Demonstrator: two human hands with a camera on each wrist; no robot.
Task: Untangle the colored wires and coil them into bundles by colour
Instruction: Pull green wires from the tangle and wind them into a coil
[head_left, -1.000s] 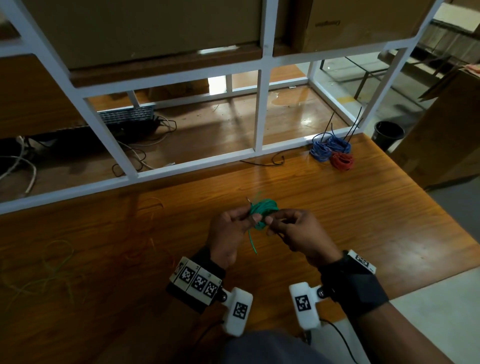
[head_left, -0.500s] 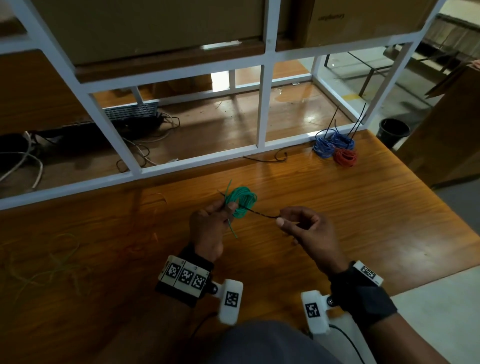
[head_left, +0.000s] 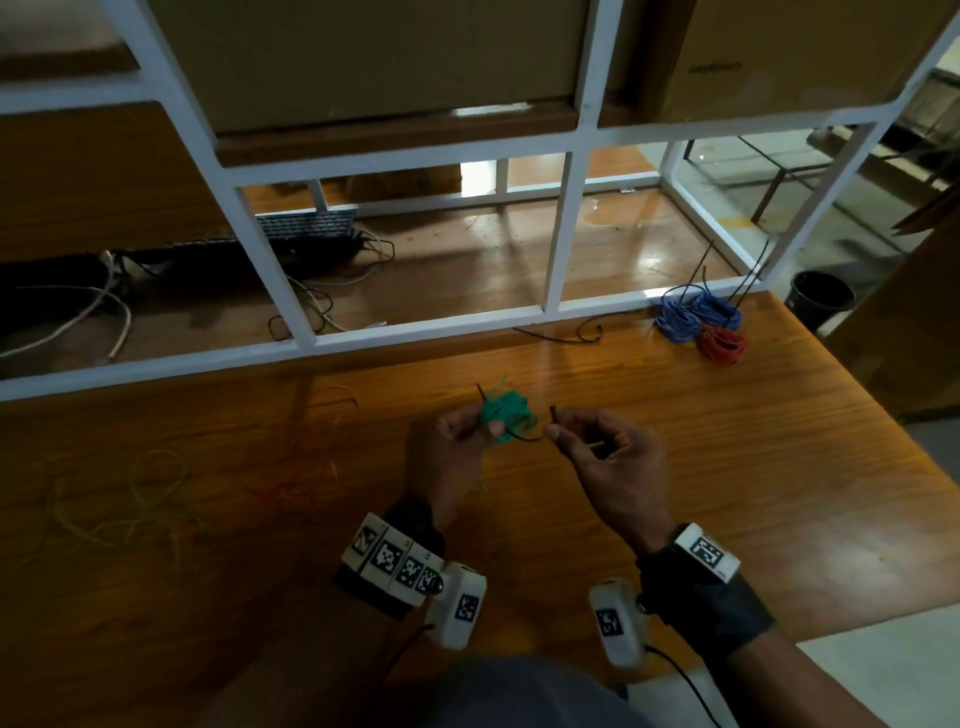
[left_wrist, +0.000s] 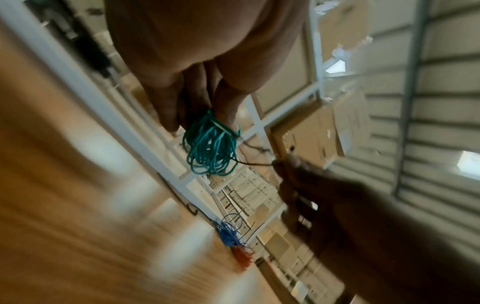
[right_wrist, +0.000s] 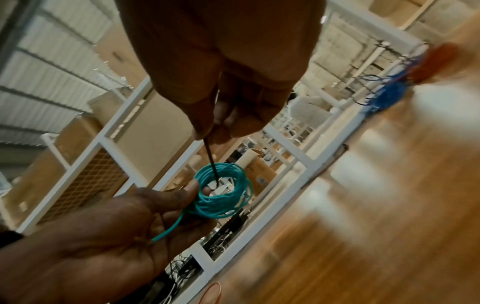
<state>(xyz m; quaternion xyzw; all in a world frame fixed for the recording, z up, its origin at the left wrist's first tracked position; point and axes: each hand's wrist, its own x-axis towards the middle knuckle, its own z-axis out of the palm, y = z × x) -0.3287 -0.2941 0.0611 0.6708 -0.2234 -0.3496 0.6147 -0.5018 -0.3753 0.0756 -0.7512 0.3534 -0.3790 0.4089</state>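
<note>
Warm orange-brown wood made up the table (head_left: 727, 467), with a white metal frame (head_left: 291, 312) standing along its far edge; the person held both hands up over the middle of it. The left hand (head_left: 452, 457) pinched the green coil (head_left: 506, 415) between thumb and fingers, its ring facing the right wrist camera with a loose green end trailing down toward the palm; a thin dark tie wire (head_left: 524, 436) ran from the coil roughly sideways, left to right, to the right hand (head_left: 608, 462), whose thumb and forefinger were closed on its end. At the far right corner of the table lay a blue bundle (head_left: 693, 314) with a red bundle (head_left: 722, 344) touching it on the near side; loose yellow-green wires (head_left: 150, 493) sprawled flat at the left, well apart from the hands.
</note>
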